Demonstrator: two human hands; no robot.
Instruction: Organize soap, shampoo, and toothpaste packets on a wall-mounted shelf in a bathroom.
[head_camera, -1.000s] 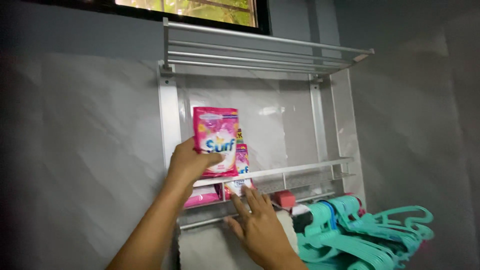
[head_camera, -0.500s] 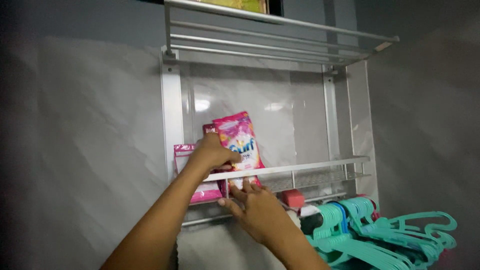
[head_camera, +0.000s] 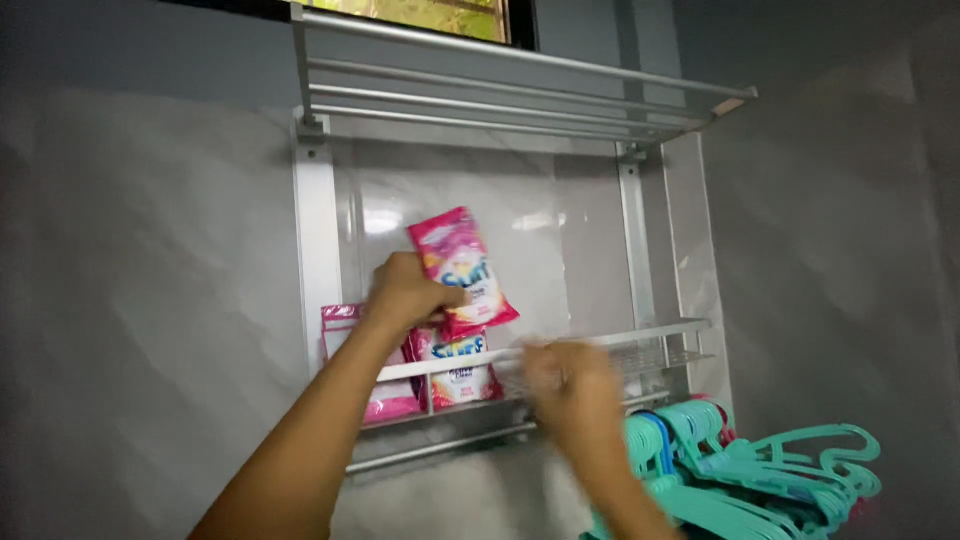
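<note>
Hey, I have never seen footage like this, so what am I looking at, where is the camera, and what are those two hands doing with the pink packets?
There is no machine here: a person wears a camera on the head, so you see their own two bare hands from their viewpoint. They face a metal wall rack under a window. The left hand grips a pink packet, tilted, above the lower shelf rail. Two more pink packets stand on that shelf: one at the far left, one just below the held one. The right hand is blurred in front of the rail, and I cannot tell whether it holds anything. A bunch of teal hangers sits at the lower right.
</note>
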